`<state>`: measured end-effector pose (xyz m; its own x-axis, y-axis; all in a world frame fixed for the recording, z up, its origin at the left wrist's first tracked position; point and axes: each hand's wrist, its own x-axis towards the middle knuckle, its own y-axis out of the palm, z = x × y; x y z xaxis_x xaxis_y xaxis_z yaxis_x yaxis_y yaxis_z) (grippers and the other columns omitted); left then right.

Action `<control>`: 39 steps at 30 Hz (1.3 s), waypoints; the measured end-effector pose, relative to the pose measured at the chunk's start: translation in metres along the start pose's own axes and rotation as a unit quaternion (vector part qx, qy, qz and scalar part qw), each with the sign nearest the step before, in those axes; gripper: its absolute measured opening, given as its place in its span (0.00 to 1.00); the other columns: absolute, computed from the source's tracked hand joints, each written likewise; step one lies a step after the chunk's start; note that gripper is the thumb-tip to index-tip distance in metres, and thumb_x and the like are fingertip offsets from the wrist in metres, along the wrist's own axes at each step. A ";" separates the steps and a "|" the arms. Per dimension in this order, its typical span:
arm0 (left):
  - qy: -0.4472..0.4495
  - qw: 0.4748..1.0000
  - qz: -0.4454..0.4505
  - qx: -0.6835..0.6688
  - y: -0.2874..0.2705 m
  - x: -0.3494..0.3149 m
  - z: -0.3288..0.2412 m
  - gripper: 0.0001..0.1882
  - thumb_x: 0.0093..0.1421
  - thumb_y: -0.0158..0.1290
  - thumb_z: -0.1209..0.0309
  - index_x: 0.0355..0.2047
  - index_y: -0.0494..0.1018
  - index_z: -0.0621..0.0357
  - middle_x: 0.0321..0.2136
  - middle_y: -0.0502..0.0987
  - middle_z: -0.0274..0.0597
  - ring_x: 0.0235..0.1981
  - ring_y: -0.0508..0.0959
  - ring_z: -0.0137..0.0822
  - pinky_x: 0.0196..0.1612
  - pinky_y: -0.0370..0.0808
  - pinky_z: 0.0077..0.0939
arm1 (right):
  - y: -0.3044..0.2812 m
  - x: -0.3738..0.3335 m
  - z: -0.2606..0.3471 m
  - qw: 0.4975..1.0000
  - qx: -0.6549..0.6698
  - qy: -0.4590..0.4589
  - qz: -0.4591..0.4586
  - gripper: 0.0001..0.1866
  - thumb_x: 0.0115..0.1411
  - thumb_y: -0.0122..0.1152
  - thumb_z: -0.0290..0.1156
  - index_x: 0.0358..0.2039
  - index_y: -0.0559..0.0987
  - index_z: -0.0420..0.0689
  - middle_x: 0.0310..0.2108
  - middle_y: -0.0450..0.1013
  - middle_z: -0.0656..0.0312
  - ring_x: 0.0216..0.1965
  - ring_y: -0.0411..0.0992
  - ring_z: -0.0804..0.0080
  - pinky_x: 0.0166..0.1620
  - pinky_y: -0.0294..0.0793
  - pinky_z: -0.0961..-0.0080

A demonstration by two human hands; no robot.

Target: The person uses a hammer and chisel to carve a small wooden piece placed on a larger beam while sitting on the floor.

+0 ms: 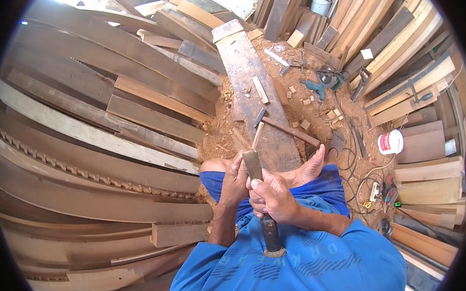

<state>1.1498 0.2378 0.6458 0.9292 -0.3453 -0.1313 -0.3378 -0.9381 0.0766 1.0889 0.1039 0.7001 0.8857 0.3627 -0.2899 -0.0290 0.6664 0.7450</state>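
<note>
Right fingers (258, 199) wrap closed around a dark-handled tool (270, 231), butt end below them, toward the chest. Left fingers (236, 169) curl beside its upper end (grip or mere touch, cannot tell). Hammer (291, 130) lies beyond both, across the bench (247, 63).

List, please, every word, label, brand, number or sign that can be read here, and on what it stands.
Small white bucket: printed lettering on its red label; I do not copy it out.
Blue T-shirt: faint capital letters across the chest, also not copied.
Teal power drill: any marking is too small to read.
</note>
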 end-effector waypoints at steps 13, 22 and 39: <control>-0.060 0.966 0.038 -0.248 -0.008 0.000 0.015 0.12 0.71 0.40 0.64 0.41 0.67 0.60 0.21 0.71 0.37 0.19 0.68 0.25 0.24 0.68 0.18 | -0.022 0.010 0.022 0.990 0.022 -0.096 -0.103 0.09 0.68 0.47 0.37 0.40 0.65 0.46 0.20 0.56 0.71 0.15 0.56 0.84 0.21 0.67 0.82; -0.010 0.999 -0.035 0.037 -0.004 0.022 -0.013 0.17 0.73 0.34 0.63 0.38 0.70 0.59 0.26 0.70 0.31 0.28 0.69 0.21 0.30 0.68 0.19 | -0.001 0.013 0.001 1.000 0.011 0.012 0.002 0.09 0.69 0.45 0.37 0.39 0.65 0.45 0.18 0.56 0.71 0.15 0.58 0.84 0.21 0.67 0.79; -0.027 0.993 0.006 -0.111 0.007 -0.012 0.014 0.10 0.71 0.42 0.66 0.43 0.68 0.59 0.22 0.69 0.32 0.19 0.65 0.19 0.21 0.61 0.13 | -0.031 0.004 0.026 0.991 0.048 -0.092 -0.088 0.10 0.69 0.46 0.38 0.39 0.66 0.45 0.19 0.57 0.71 0.15 0.57 0.85 0.21 0.67 0.81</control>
<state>1.1343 0.2349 0.6339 0.9145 -0.3621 -0.1807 -0.3013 -0.9073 0.2933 1.1055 0.0675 0.6915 0.9425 0.1153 -0.3136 0.1706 0.6407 0.7486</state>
